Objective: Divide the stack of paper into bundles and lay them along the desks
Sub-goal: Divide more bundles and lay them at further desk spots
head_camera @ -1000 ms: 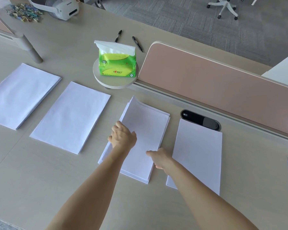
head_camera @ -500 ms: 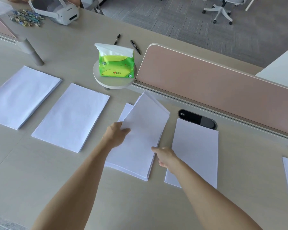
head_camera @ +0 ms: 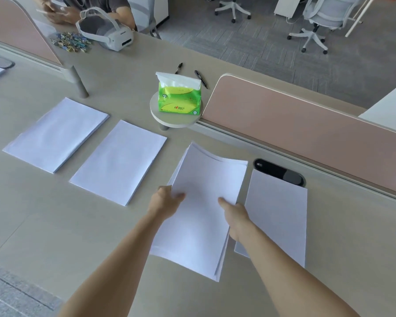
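Head view: a person's left hand (head_camera: pixel 167 202) is gripping the left edge of a paper stack (head_camera: pixel 206 179), thumb lying on the top sheet, while the right hand (head_camera: pixel 237 217) is pinching its right edge the same way. The stack is sitting between both hands above the desk (head_camera: pixel 55 225), its near end appearing raised. A far-left bundle (head_camera: pixel 55 136) and a second bundle (head_camera: pixel 119 161) are lying to the left, a third bundle (head_camera: pixel 279 213) just beside it on the right.
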Tool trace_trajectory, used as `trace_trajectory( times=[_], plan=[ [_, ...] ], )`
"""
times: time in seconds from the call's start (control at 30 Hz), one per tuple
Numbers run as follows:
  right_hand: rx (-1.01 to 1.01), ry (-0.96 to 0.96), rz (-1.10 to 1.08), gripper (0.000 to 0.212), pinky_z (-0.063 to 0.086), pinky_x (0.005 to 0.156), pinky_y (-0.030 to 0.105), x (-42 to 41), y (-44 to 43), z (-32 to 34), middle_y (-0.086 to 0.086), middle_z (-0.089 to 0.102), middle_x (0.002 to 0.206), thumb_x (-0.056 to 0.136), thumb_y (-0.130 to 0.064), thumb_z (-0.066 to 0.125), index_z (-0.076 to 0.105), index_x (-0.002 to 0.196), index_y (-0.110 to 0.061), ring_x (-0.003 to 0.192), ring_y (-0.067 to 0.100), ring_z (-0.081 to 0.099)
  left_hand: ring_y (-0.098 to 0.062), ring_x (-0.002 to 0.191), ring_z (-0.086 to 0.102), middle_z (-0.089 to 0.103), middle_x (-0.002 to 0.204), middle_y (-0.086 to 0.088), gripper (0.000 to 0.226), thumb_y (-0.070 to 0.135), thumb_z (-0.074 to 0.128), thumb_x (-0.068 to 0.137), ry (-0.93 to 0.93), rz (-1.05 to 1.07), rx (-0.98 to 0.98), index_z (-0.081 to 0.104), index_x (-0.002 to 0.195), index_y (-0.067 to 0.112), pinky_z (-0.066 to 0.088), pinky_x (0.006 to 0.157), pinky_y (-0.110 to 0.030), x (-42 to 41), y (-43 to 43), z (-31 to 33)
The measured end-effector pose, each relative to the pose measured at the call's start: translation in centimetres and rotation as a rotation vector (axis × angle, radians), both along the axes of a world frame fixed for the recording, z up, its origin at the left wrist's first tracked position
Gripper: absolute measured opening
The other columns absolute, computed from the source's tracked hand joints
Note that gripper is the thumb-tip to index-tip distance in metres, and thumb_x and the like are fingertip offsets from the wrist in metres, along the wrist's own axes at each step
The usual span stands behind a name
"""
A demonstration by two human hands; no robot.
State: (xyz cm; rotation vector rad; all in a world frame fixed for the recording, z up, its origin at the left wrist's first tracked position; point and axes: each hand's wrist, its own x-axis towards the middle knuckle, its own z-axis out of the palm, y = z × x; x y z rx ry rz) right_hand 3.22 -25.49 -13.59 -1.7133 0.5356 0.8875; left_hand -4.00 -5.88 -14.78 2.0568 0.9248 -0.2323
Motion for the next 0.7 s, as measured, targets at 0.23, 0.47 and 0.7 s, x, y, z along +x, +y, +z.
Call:
trace_trajectory(
  times=[0.23, 0.47, 0.7],
  plan=[
    [-0.345, -0.118, 0.202, 0.029, 0.037, 0.084, 0.034, 1.4, 2.3, -0.6, 0.008, 0.054, 0.097, 0.099, -0.027, 0.039, 0.061, 0.103, -0.008, 0.101, 0.029, 0.049, -0.033, 0.139, 0.03, 0.03, 0.157, -0.012, 0.041, 0.04, 0.052, 0.097, 0.179, -0.108, 0.16, 0.062, 0.125, 0.012, 0.025, 0.112, -0.032, 2.7, 0.1, -3.2],
    [-0.288, -0.051, 0.194, 0.024, 0.032, 0.057, 0.027, 2.6, 3.3, -1.3, 0.009, 0.052, 0.103, 0.1, -0.027, 0.033, 0.054, 0.105, -0.014, 0.071, 0.019, 0.045, -0.035, 0.125, 0.041, 0.038, 0.155, -0.01, 0.03, 0.03, 0.048, 0.099, 0.198, -0.091, 0.267, 0.063, 0.108, 0.006, 0.036, 0.102, -0.034, 2.9, -1.0, -4.3],
    [-0.234, -0.056, 0.168, 0.026, 0.031, 0.062, 0.029, 2.3, 2.4, -0.5, 0.002, 0.046, 0.087, 0.101, -0.023, 0.034, 0.055, 0.107, -0.009, 0.067, 0.016, 0.039, -0.037, 0.12, 0.048, 0.055, 0.133, -0.013, 0.033, 0.033, 0.053, 0.096, 0.201, -0.086, 0.223, 0.065, 0.109, 0.005, 0.043, 0.095, -0.037, 3.3, -0.2, -3.6]
  ],
)
